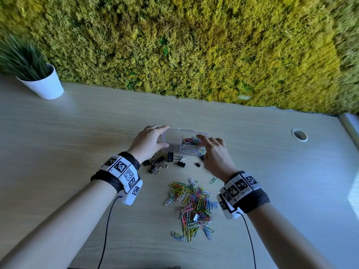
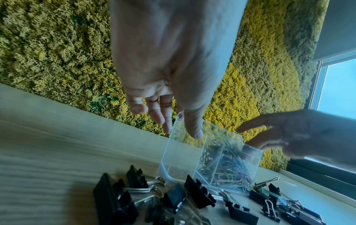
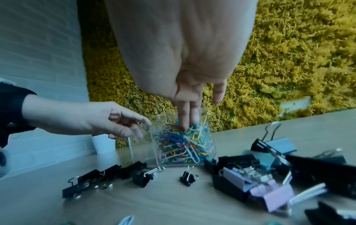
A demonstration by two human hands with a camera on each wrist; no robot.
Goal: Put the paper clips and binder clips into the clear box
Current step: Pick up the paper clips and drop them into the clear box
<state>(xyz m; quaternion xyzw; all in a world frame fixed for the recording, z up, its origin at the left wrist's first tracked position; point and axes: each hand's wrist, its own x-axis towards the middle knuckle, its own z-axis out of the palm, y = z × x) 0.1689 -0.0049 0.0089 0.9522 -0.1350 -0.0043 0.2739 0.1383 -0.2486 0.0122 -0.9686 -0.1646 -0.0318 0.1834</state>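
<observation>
Head view: small clear plastic box [image 1: 185, 141] with dividers sits on the pale wood-grain surface [image 1: 77, 121], some coloured paper clips already in its right compartments. Left hand [image 1: 149, 141] grips the box's left end, fingers above, thumb on the near side. Right hand [image 1: 214, 154] is over the right end, fingers extended and holding nothing. Black binder clips [image 1: 165, 161] lie just in front of the box; loose pile of coloured paper clips [image 1: 192, 202] nearer the person. White pot with green plant [image 1: 41, 82] far left.

Left wrist view: left hand [image 2: 173, 68] fingers reach to the box [image 2: 192, 159] rim; binder clips [image 2: 173, 196] below.

Right wrist view: right hand [image 3: 185, 68] fingers straight, tips down among the clips in the box [image 3: 181, 141]. Left hand [image 3: 86, 118] pinches the box's corner.
</observation>
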